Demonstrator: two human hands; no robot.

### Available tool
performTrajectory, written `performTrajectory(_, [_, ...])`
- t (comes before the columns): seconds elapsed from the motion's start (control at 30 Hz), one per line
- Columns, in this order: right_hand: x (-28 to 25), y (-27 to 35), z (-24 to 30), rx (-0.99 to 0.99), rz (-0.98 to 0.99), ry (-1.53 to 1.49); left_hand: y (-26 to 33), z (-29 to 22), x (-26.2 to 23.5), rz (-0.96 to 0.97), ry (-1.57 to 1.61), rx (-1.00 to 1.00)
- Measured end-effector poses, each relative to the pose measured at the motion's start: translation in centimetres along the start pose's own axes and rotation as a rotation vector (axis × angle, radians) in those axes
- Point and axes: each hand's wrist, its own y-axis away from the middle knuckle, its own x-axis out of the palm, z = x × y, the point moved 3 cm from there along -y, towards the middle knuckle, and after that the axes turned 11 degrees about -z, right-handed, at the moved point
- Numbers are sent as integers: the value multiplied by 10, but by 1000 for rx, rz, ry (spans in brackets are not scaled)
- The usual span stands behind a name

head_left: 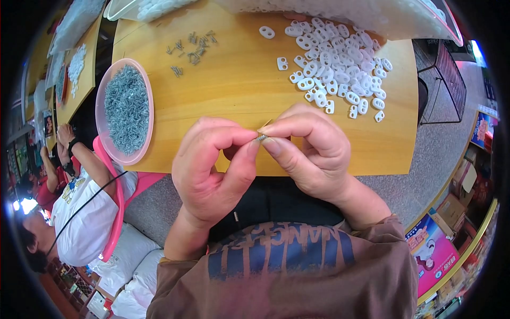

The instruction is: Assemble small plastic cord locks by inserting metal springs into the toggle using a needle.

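Observation:
My left hand [215,162] and my right hand [311,151] meet above the near edge of the table, fingertips almost touching. Between the pinched fingers and thumbs of both is a small metal spring [261,137], mostly covered by the fingertips. Far left of my hands, a pink oval bowl [151,114] is filled with many similar metal springs [126,109]. Loose springs [197,49] lie scattered at the back of the table. White plastic cord-lock pieces [337,61], mostly oval with two holes, lie heaped at the back right.
The wooden table [223,95] has clear plastic bins [350,13] of white parts along its far edge. At left a person in a white shirt [87,220] sits on a pink chair [118,204]. White sacks [133,266] stand on the floor. Boxes [454,196] line the right side.

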Motion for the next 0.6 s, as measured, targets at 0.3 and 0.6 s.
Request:
performTrajectory(0.3, [0,3,2,60,9,-32,2,10,-1,-71,282,-359])
performTrajectory(0.6, [-1,6,1,117,26,-147,-57,50,3,-86,-600,172])
